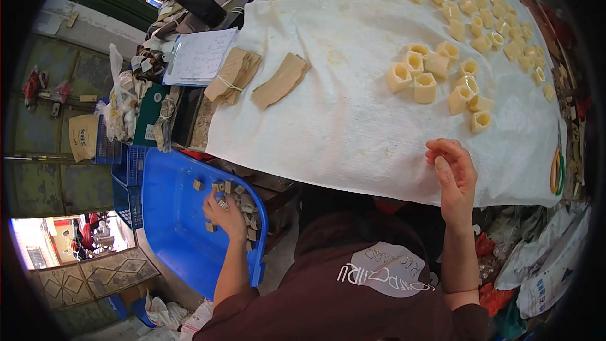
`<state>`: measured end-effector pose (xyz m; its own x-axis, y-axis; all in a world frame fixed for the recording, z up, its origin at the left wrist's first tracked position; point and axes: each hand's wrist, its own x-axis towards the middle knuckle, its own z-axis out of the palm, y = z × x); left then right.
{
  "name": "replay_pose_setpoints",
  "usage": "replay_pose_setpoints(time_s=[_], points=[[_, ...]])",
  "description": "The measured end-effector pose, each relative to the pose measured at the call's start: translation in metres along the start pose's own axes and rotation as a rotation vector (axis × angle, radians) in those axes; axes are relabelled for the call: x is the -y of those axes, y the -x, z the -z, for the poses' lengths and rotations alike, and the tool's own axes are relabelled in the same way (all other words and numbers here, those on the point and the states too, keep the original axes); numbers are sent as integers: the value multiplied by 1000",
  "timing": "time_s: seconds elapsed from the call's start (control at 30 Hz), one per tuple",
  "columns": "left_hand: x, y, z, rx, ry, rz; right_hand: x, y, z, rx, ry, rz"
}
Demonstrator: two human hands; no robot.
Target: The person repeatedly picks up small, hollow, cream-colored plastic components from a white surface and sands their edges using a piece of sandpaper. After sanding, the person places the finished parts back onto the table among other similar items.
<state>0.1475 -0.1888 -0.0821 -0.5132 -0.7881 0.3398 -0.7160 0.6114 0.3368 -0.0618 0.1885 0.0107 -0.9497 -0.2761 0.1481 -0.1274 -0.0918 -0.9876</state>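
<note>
The tub (177, 227) is glossy blue plastic. A matt white woven cloth (341, 107) covers the surface. The small blocks (424, 87) look like pale, matt wood.

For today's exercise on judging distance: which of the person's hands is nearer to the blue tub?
Left. The left hand reaches down into the blue tub among small flat pieces; the right hand rests apart on the white cloth.

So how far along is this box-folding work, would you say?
Dozens of small folded cream boxes already stand on the white cloth. The left hand is digging into flat cut pieces in the blue tub; the right hand rests at the cloth's edge, apparently empty. Bundles of flat card are still unfolded.
</note>
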Motion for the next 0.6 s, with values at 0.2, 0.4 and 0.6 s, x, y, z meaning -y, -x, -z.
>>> replay_pose_setpoints(time_s=[0.2, 0.4, 0.6], points=[[-143, -80, 10, 104, 485, -596, -1, 2, -16, 12, 33, -48], [-212, -121, -33, 195, 253, -809, -7, 4, -19, 10, 39, -72], [-220, -120, -22, 466, 584, -620, -10, 2, -17, 31, 103, -70]])
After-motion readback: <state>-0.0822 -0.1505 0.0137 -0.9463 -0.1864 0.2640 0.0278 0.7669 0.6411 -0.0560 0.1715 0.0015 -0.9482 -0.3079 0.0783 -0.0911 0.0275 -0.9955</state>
